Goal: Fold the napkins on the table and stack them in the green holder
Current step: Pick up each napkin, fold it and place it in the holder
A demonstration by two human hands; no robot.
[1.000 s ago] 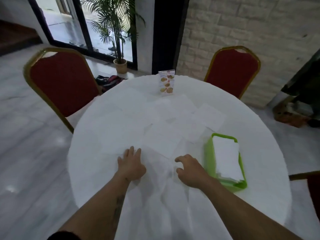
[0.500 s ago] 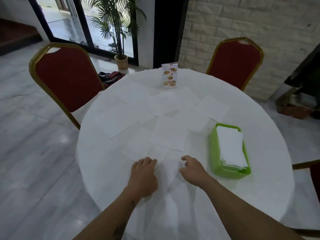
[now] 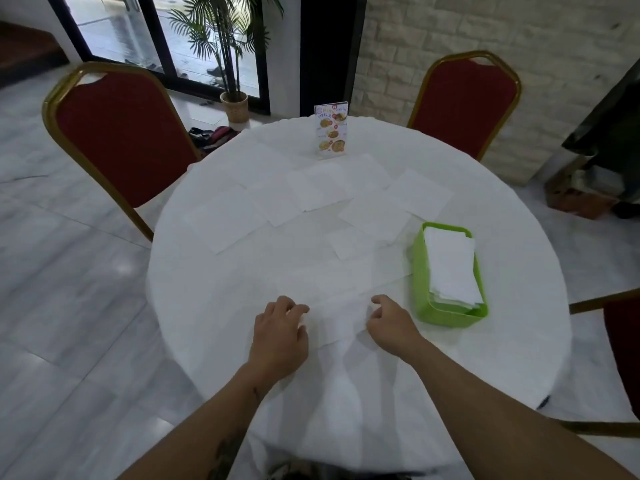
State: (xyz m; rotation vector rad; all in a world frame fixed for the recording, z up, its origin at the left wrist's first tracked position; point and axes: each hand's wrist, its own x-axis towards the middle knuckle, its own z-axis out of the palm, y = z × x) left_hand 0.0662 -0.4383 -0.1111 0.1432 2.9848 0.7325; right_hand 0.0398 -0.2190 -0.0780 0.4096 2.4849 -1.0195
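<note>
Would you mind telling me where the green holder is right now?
In the head view, the green holder sits on the table's right side, just beyond the right hand.

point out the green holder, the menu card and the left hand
green holder (image 3: 450, 315), head view, near wall
menu card (image 3: 330, 131), head view, middle of its printed face
left hand (image 3: 278, 336), head view, back of the hand

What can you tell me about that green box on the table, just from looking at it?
The green holder is a bright lime, rectangular tray with rounded corners, seemingly smooth plastic. It stands flat on the white table, near its right edge, long side running away from the viewer. Inside lies a stack of folded white napkins, reaching about rim height, its nearer layers slightly uneven. The right hand is just left of its near corner, not touching it.
</note>
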